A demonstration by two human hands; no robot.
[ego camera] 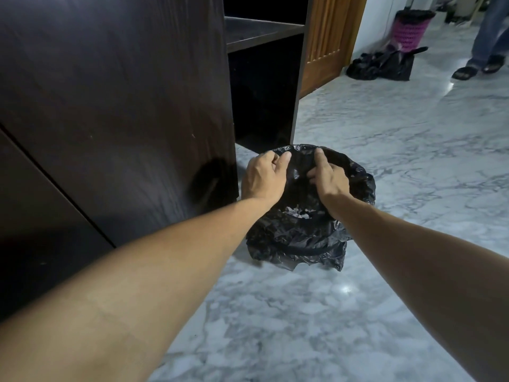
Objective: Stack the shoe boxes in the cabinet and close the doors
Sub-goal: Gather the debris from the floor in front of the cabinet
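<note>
Gripping the far rim of a black bin bag with both hands, on a grey marble floor just in front of the dark wooden cabinet. Left hand curling fingers and thumb around a bunch of the plastic at the bag's upper left edge, knuckles bent, fingers pressed together. Right hand pinching the plastic beside it, thumb pointing up along the rim, the other fingers folded down into the bag's folds. Bag mouth gaping open below the wrists, showing a few pale scraps inside; bag's lower skirt lying crumpled on the floor. Cabinet's open compartment standing dark behind the bag, under a bare shelf, with no shoe boxes showing anywhere in view. Cabinet door, lighter wood, standing swung open to the right of the compartment. Farther back, near the wall, a second black bag lying on the floor beneath a pink basket bin lined in black. At the top right edge, another person's legs in jeans and sandals standing on the marble.
</note>
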